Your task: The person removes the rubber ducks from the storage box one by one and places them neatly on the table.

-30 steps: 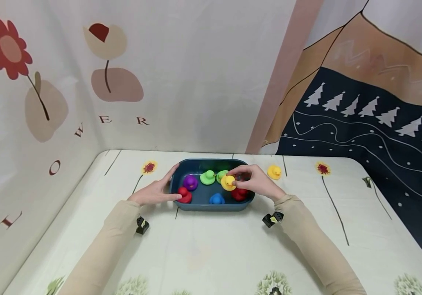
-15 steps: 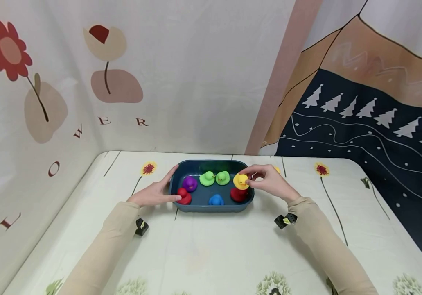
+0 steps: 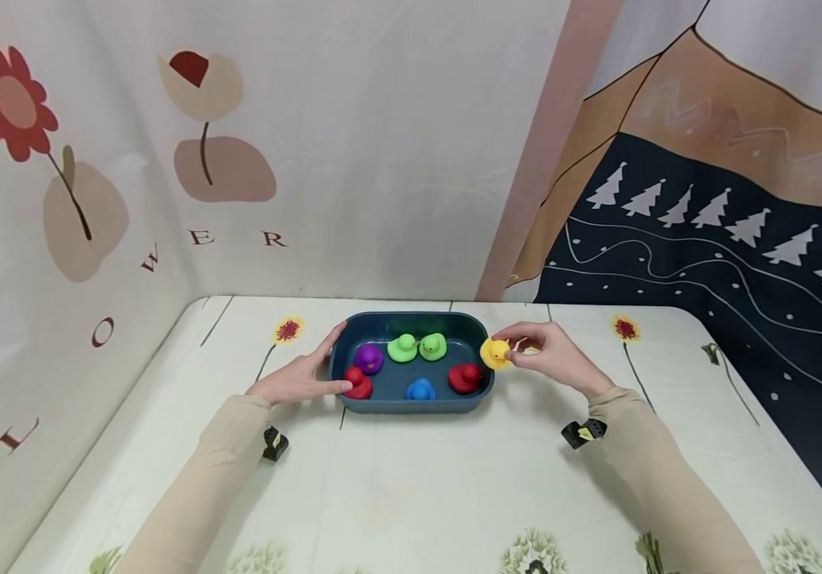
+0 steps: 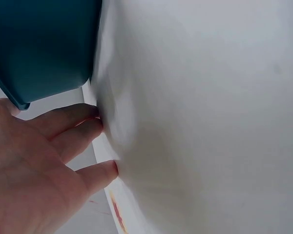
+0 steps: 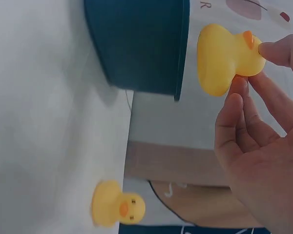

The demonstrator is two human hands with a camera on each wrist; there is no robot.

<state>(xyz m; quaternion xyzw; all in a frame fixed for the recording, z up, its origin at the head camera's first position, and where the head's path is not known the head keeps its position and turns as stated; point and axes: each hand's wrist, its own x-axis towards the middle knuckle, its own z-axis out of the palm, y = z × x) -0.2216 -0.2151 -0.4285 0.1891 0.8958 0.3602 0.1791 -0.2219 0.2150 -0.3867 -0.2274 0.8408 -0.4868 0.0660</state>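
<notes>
A dark blue plastic tub (image 3: 411, 405) stands on the table. My left hand (image 3: 299, 378) holds its left end, thumb over the rim, other fingers spread along the outside; in the left wrist view, several fingertips (image 4: 110, 168) touch the tabletop. Just beyond the tub's right rim, my right hand (image 3: 552, 355) pinches a yellow rubber duck (image 5: 224, 61) by its head between thumb and fingers, above the table. Inside the tub sit a purple duck (image 3: 369, 359), two green ducks (image 3: 403, 348), a blue duck (image 3: 421, 390) and red ducks (image 3: 358, 383) at left and right.
Another yellow duck (image 5: 107, 204) stands on the table right of the tub, hidden behind my right hand in the head view. The floral tablecloth (image 3: 411, 494) covers the table. Printed curtains (image 3: 382, 199) hang at the back and sides.
My right hand has carried the yellow duck rightward from above the tub's contents to just outside its right rim. The red duck on the right is now uncovered. My left hand stays put.
</notes>
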